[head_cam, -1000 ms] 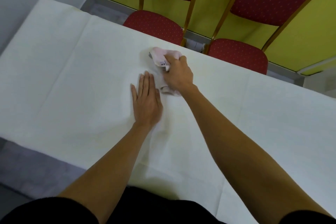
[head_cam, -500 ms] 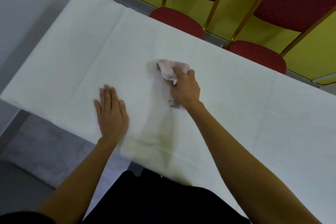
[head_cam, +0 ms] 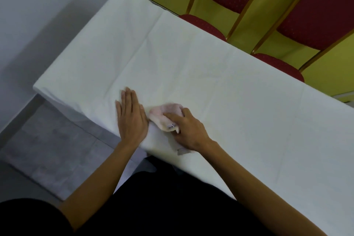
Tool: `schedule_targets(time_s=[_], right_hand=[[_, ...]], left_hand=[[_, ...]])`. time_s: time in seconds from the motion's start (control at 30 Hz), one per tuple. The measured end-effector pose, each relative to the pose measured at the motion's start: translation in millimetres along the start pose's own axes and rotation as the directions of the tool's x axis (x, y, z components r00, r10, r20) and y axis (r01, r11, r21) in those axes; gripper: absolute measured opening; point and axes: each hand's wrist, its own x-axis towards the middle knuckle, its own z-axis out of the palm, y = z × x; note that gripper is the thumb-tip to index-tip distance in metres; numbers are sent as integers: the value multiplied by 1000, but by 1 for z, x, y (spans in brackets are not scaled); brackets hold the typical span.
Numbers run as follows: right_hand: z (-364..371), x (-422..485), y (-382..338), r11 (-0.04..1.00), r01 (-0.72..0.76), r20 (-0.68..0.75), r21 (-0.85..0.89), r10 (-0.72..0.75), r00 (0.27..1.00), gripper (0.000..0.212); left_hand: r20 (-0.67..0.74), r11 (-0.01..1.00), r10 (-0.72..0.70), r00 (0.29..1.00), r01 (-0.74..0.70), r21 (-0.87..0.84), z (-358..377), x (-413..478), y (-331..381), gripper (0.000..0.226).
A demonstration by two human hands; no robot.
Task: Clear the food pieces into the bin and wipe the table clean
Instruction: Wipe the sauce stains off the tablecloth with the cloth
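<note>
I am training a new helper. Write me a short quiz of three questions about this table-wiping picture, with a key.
1. True or false: the left hand lies flat on the table.
2. What grips the pink cloth? A) the left hand B) the right hand C) neither hand
3. Count the red chairs beyond the table.

Key: 1 true; 2 B; 3 two.
</note>
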Motion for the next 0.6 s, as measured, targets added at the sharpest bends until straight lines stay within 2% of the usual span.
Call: schedule_targets(time_s=[0.07,0.13,0.2,0.27,0.3,0.37,0.47,0.53,0.6], right_hand=[[-8,-3,3,995,75,87,58,-80,993,56],[-25,3,14,990,99,-2,104,-99,995,57],[-43,19,24,994,-22,-234,104,46,971,53],[-57,38,28,966,-201,-383,160,249,890,49],[-58,46,25,948,-257,-399,190,313,862,48],[-49,54,12,933,-303,-350,193,354,867,50],[-16,48,-19,972,-228,-259,50,233,937,58],[7,34,-40,993,-102,-167,-60,91,982,61],[22,20,-52,994,29,-68,-105,-36,997,62]], left_hand=[[5,1000,-6,1000,6,-2,-2,-1,-5,54],[1,999,-32,999,32,8,-5,-5,-13,55],[-4,997,-73,997,73,11,-12,-11,-27,57],[-9,996,-85,996,85,9,-16,-17,-39,57],[-12,996,-85,996,85,9,-19,-19,-43,57],[-20,996,-93,995,93,3,-22,-20,-48,57],[-33,989,-145,989,144,-26,-28,-16,-55,57],[-44,984,-176,983,174,-42,-32,-11,-64,58],[-45,986,-164,985,163,-31,-34,-6,-74,58]])
